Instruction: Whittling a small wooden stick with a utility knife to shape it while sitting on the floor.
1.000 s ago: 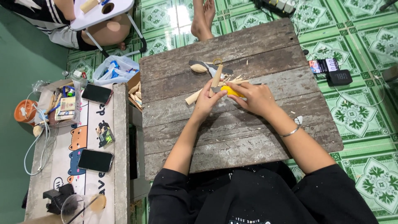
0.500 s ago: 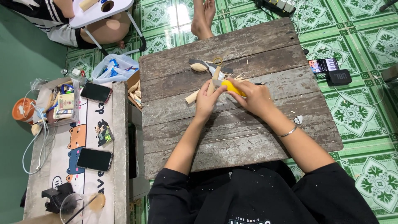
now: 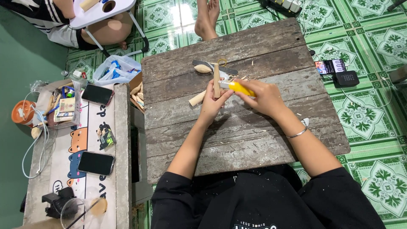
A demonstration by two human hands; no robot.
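A: Start at the far left, well away from the fingers. What lies there?

B: An orange bowl at the edge of the low side bench, then a clear box holding flat printed packets in yellow and cream. Two dark phones lie face up on a pale mat with cartoon cats, and a small green-labelled packet sits between them.

A: And nearer the hands?

B: A clear plastic bag with blue items, then an open carton of pale wood pieces just beside the grey plank counter.

A: The left hand?

B: The left hand has its fingers clamped on a short wooden stick, held upright. A second stick lies on the counter just left of those fingers.

A: The right hand?

B: The right hand has its fingers closed around a yellow-handled knife; the blade seems to meet the stick, though it is too small to be sure. Beyond the fingertips lie a pale carved piece and a dark flat tool.

A: Further right?

B: On the green tiled floor, a lit phone touching a small black box-shaped device.
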